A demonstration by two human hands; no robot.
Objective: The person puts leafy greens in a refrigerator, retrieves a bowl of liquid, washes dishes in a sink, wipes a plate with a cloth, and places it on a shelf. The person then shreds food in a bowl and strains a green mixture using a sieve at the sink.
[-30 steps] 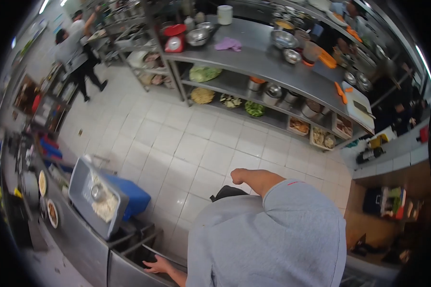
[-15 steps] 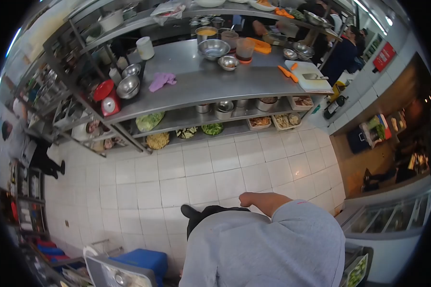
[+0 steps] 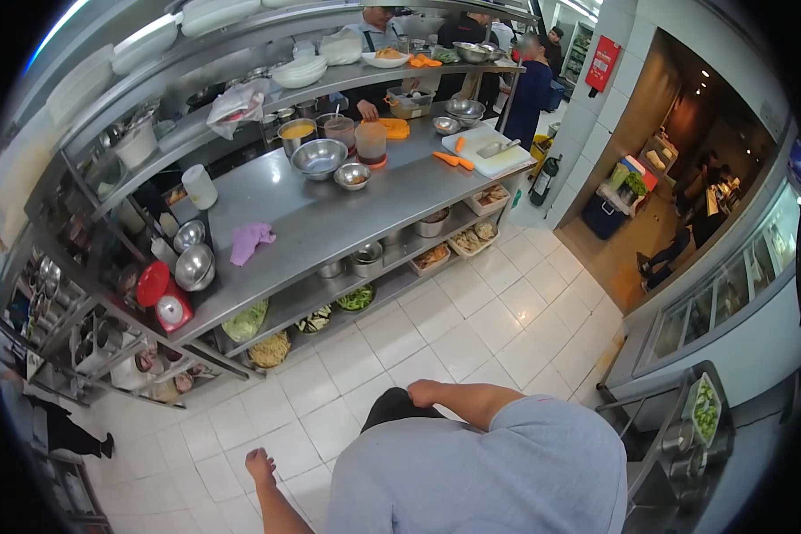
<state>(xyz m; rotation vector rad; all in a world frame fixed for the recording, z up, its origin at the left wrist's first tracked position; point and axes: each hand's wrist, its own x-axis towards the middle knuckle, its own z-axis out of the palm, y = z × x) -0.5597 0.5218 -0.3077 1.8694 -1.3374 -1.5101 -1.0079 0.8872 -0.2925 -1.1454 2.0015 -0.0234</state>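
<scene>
My left hand (image 3: 260, 466) hangs over the white tiled floor (image 3: 316, 432), fingers curled in with nothing visible in them. My right hand (image 3: 424, 392) is closed in a loose fist in front of my body, close to my dark trouser leg (image 3: 393, 408); nothing shows in it. Neither hand touches the steel worktable (image 3: 276, 200) beyond. On that table are a steel bowl (image 3: 319, 159), a smaller bowl (image 3: 352, 176), a purple cloth (image 3: 252, 242), a red scale (image 3: 164, 297), and a white cutting board (image 3: 494, 149) with a cleaver (image 3: 497, 149) beside carrots (image 3: 453, 160).
Below the tabletop, a shelf holds bowls of cut vegetables (image 3: 356, 298) and trays (image 3: 474, 237). A doorway (image 3: 685, 169) opens at right, past a fire extinguisher (image 3: 546, 181). A steel cart (image 3: 685, 445) stands at my right. Co-workers (image 3: 378, 40) stand behind the table; another person (image 3: 62, 427) is far left.
My view has turned to the right, bringing the doorway and cart further in. My left hand has come into view. My right hand stays closed near my front.
</scene>
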